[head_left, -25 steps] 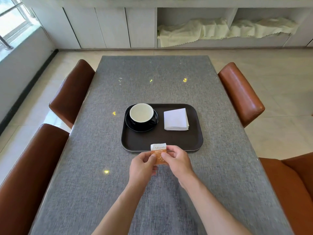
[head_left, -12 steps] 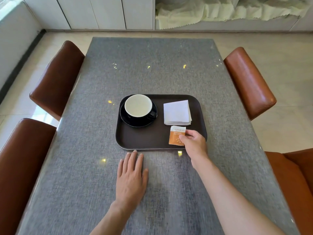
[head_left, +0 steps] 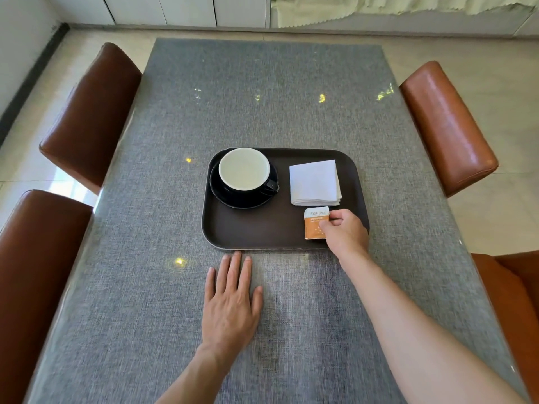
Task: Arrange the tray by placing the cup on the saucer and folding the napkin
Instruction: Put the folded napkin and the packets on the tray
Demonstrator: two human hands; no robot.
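A dark brown tray (head_left: 250, 234) lies on the grey table. In its left half a black cup (head_left: 244, 169) with a pale inside stands on a black saucer (head_left: 233, 199). A folded white napkin (head_left: 314, 182) lies in the right half. Just in front of the napkin an orange and white sachet (head_left: 314, 224) rests on the tray, with my right hand (head_left: 345, 233) pinching its right edge. My left hand (head_left: 232, 301) lies flat on the table, palm down and fingers together, its fingertips just short of the tray's near rim.
The grey table (head_left: 262, 97) runs away from me. Brown leather chairs stand along both sides: two on the left (head_left: 90, 112) (head_left: 38, 272), two on the right (head_left: 446, 126) (head_left: 513, 301). White cabinets and a pale cloth (head_left: 408, 7) line the far wall.
Both hands held the sachet in front of the tray. My right hand then carried it onto the tray below the napkin, and my left hand let go and settled flat on the table.
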